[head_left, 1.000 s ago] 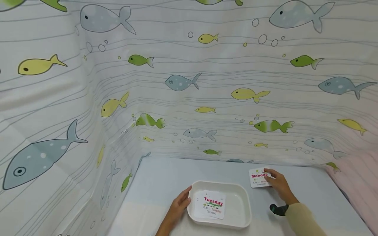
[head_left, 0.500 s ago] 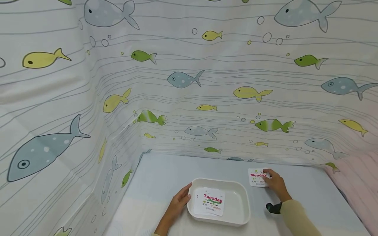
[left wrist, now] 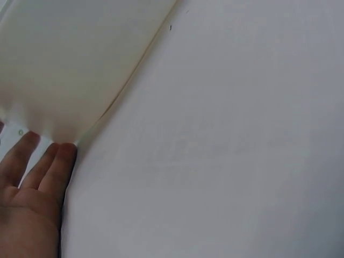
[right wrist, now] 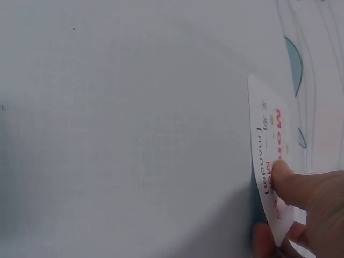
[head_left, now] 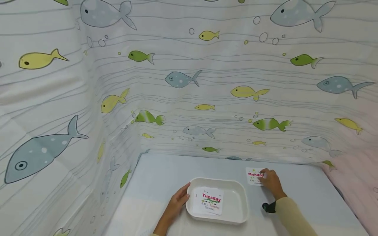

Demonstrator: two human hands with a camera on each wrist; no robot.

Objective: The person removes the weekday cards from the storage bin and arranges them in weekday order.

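Note:
My right hand [head_left: 271,183] pinches a white "Monday" flash card [head_left: 251,178] by its right side. The right wrist view shows the thumb on the printed face of the flash card [right wrist: 269,145] and fingers behind its lower edge; the card is tilted up off the table. My left hand [head_left: 175,204] rests against the left side of a white plastic tray [head_left: 236,219]. In the left wrist view, its fairly straight fingers [left wrist: 58,166] touch the tray's outer wall [left wrist: 75,59]. Inside the tray, to the left, lies a small stack of flash cards with "Tuesday" [head_left: 211,205] on top.
A pale blue and white cloth covers the table [head_left: 165,167]. A fish-print curtain [head_left: 189,98] hangs behind and to the left, with pink fabric [head_left: 354,164] at the right. A dark strap-like piece [head_left: 269,207] sits at the right wrist.
The right hand and the "Monday" card have shifted slightly left in the head view, which itself has moved a little. The left hand stays at the tray's side.

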